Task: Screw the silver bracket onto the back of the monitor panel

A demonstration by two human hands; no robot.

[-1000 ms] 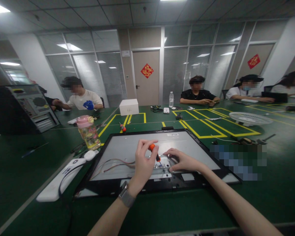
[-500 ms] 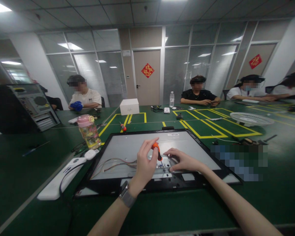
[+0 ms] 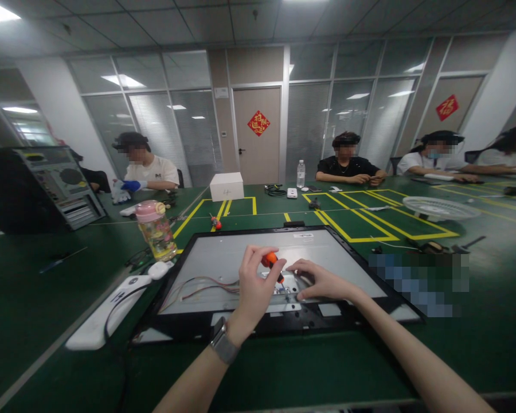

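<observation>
A monitor panel (image 3: 223, 258) lies face down on the green table, its grey metal back up inside a black frame. My left hand (image 3: 253, 287) is closed round a small orange-handled screwdriver (image 3: 272, 262), whose tip points down at a small circuit board (image 3: 284, 291) near the panel's front edge. My right hand (image 3: 320, 280) rests on the panel just right of the board, fingers bent and pressing down on it. Thin coloured wires (image 3: 202, 285) run left from the board across the panel. A watch sits on my left wrist.
A pink-lidded bottle (image 3: 155, 229) and a white power strip (image 3: 105, 312) with a black cable lie left of the panel. An open computer case (image 3: 47, 186) stands far left. A white box (image 3: 226, 186), a fan grille (image 3: 438, 207) and several seated people are farther back.
My left hand has turned the screwdriver handle a little between its fingers while staying at the board. The person at the back left has moved their blue-gloved hand.
</observation>
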